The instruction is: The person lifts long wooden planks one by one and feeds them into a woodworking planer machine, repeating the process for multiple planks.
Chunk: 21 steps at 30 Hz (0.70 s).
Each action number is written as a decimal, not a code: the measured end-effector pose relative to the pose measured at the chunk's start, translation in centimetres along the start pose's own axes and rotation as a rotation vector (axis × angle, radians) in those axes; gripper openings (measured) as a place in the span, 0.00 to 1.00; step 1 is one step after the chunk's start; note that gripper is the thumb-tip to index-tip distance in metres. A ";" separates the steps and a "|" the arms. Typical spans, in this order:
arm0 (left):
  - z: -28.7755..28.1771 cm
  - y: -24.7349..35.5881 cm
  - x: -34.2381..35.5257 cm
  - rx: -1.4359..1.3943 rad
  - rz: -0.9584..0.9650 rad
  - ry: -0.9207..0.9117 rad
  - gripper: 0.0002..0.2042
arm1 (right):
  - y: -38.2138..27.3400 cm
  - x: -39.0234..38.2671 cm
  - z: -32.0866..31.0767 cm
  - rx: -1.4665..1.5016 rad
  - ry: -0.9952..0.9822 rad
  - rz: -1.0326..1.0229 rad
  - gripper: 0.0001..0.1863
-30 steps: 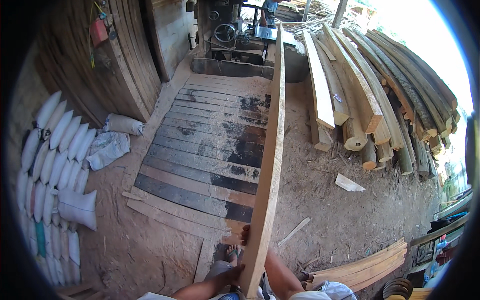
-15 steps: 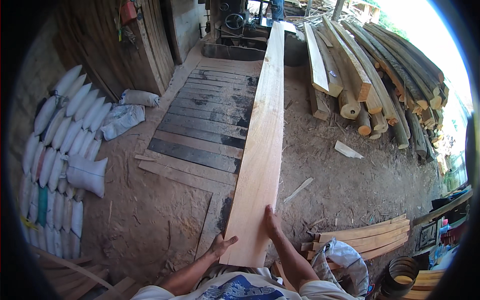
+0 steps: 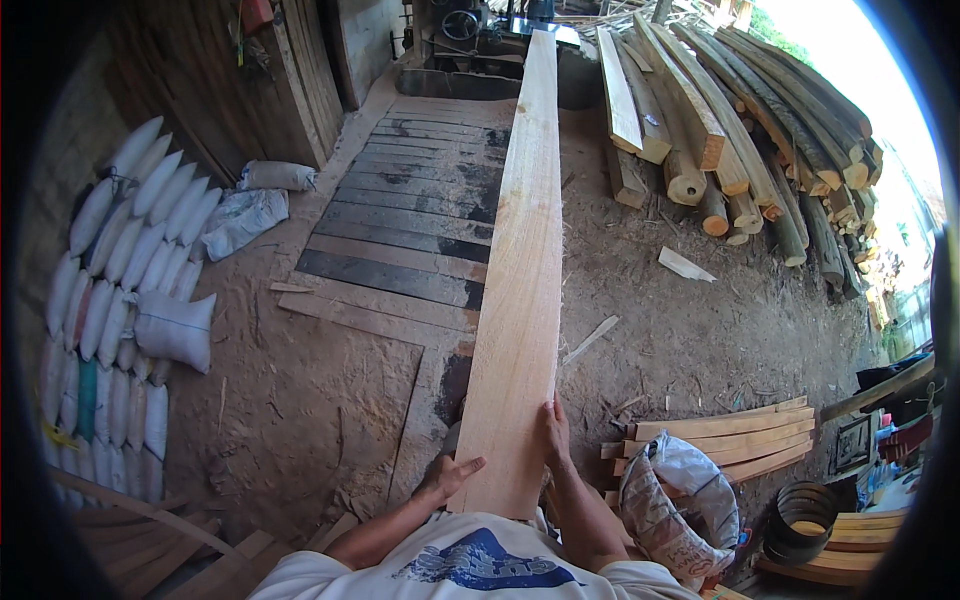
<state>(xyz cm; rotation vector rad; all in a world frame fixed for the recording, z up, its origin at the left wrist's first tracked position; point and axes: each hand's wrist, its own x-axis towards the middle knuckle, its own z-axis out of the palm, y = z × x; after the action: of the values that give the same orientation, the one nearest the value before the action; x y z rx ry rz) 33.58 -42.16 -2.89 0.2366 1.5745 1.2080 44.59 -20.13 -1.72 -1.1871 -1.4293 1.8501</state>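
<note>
A long pale wooden board (image 3: 520, 260) stretches away from my body toward the machine at the back. My left hand (image 3: 450, 476) grips its left edge close to the near end, thumb lying on the top face and fingers hidden underneath. Slightly farther along, my right hand (image 3: 557, 436) holds the right edge, palm against the side. The near end meets the front of my shirt. At the far end, the board reaches up to the small bright table (image 3: 553, 32) of a machine with a handwheel (image 3: 460, 25).
Logs and squared timbers (image 3: 715, 150) are piled at right. Stacked white sacks (image 3: 120, 260) line the left. Dark floor planks (image 3: 400, 215) lie left of the board. Cut boards (image 3: 725, 437), an open sack (image 3: 640, 500) and a black cylindrical container (image 3: 800, 540) sit near right.
The board's near end has come back against my shirt, and both hands have moved with it. My right thumb no longer lies on the top face as before. The view has shifted slightly.
</note>
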 end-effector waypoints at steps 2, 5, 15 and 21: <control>-0.3 -0.2 0.5 0.028 -0.036 -0.007 0.30 | -0.2 0.4 0.1 -0.006 -0.006 0.025 0.29; -0.6 0.4 1.7 0.055 -0.001 0.030 0.29 | -0.9 1.3 0.4 -0.079 -0.009 0.037 0.30; -1.2 3.8 9.3 0.164 -0.064 0.078 0.28 | -3.6 9.0 1.7 -0.122 -0.010 0.046 0.29; -0.4 10.7 12.1 0.167 -0.085 0.107 0.29 | -5.5 14.8 2.3 -0.177 0.034 0.052 0.28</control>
<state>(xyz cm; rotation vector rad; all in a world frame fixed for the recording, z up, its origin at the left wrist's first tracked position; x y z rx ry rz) 23.98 -29.21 -1.98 0.2137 1.7638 1.0390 34.87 -7.56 -1.24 -1.3455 -1.5838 1.7576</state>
